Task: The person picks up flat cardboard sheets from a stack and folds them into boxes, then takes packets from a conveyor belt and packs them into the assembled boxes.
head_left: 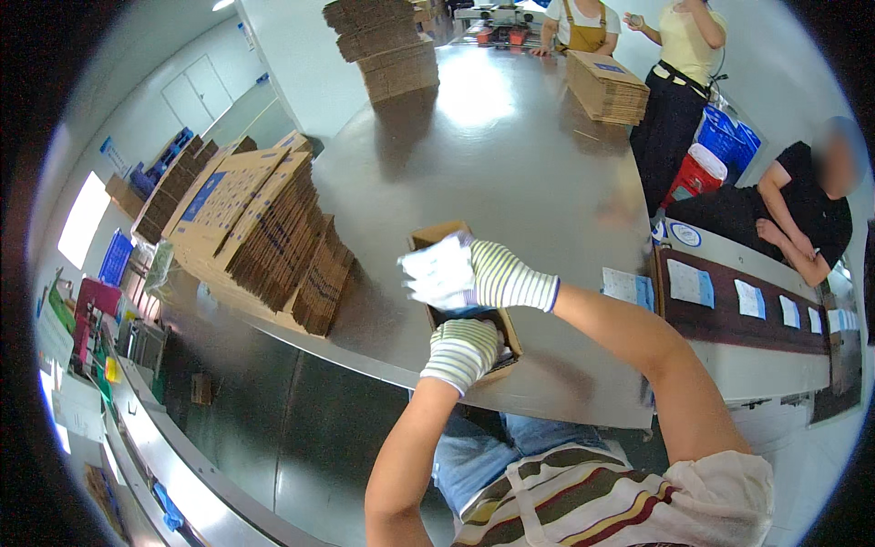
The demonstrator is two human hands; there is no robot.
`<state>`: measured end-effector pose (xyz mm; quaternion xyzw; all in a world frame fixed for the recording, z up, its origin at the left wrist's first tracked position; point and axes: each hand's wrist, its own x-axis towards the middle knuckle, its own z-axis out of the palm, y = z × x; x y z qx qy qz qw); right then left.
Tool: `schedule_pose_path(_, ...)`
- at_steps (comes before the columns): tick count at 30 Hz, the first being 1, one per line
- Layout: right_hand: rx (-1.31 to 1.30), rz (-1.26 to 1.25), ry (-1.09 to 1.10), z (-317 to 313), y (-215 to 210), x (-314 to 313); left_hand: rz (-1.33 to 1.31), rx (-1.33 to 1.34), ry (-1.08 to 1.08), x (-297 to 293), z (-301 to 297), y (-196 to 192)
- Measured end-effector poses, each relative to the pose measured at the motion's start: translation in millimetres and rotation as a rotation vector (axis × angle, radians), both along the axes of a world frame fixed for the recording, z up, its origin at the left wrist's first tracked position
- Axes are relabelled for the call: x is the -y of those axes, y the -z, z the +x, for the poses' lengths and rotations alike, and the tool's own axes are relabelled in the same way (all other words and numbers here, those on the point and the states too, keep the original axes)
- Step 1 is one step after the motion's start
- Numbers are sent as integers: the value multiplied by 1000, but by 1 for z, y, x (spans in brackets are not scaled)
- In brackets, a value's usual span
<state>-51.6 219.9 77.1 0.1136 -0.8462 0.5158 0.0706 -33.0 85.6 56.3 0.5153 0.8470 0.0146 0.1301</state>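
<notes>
A narrow open cardboard box (510, 339) stands on the metal table in front of me. Above its far half, my right hand (512, 275), in a green-and-white striped glove, grips a bunch of white packets (439, 273). The packets' loose ends point left. My left hand (463, 353), gloved alike, is curled over the near end of the box. Its fingertips dip inside, where I cannot make out what they hold. Something blue shows in the box between my hands, mostly covered by them.
Tall stacks of flattened cartons (246, 228) stand at the table's left edge, with another stack (396, 68) farther back and one (606, 87) at far right. On the right, a dark conveyor belt (715, 314) carries spaced packets (690, 283). A seated person (793, 205) is beside it; two others stand behind.
</notes>
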Motion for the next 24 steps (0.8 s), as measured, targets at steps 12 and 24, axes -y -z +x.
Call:
schedule_pose_path(12,250,1151,-84,9,-3,-16,759,-216,-162,-7,-53,-59)
schedule_pose_path(24,-153,830,-184,131,8,43,-409,-326,-40,-54,-81,-16)
